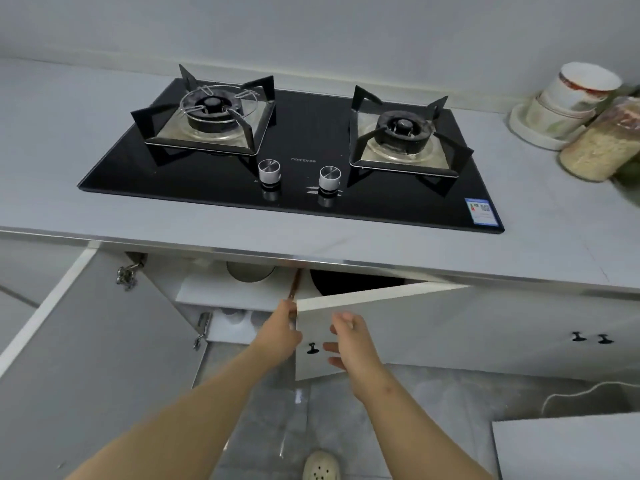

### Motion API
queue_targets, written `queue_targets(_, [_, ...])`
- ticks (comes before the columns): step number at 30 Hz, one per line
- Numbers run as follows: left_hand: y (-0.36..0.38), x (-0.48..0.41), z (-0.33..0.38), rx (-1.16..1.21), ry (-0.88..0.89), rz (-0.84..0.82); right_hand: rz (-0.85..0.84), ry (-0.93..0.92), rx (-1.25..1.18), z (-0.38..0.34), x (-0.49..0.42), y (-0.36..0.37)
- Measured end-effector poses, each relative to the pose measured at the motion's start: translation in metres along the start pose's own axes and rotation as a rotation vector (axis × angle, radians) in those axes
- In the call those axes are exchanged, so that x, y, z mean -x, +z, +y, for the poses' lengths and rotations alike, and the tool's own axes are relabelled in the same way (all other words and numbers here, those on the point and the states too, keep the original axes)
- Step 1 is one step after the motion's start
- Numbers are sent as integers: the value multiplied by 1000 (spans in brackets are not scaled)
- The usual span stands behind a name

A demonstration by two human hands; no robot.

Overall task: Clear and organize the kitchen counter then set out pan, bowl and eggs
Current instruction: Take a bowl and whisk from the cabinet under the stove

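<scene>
Two hands at the cabinet | left hand grips a brown handle, likely the pan's | right hand loose-fingered by the door | pan inside, up-right of left hand; handle points at the person; left nearer

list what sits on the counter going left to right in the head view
left burner → left knob → right knob → right burner → sticker → stack of bowls
</scene>
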State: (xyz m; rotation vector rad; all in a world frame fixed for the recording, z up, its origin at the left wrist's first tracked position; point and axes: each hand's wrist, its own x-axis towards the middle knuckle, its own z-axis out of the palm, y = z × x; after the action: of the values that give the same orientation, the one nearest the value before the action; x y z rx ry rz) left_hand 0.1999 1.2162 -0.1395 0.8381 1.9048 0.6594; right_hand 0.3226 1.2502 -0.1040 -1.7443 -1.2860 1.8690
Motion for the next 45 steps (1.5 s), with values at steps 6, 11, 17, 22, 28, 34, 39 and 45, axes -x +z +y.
queue_targets(6, [9,51,-21,-174,133,-159,118,6,-24,39,42,19])
queue_targets(11, [42,93,-38,-179,135,-295,238,16,-64,73,65,11])
queue_targets(17, [86,124,-38,-222,80,-457,314,13,23,102,98,-32])
queue_targets(22, [128,151,-10,-160,-46,-647,349,8,241,122,124,-87])
queue_targets(28, [191,180,30,-13,-116,-478,416,30,336,147,150,-161])
queue_targets(34, [219,197,54,17,-122,-407,503,48,317,157,164,-201])
queue_targets(39, [225,197,54,6,-124,-354,496,16,257,160,168,-215])
queue_targets(45, [201,191,44,36,-143,-295,529,-81,282,140,163,-199])
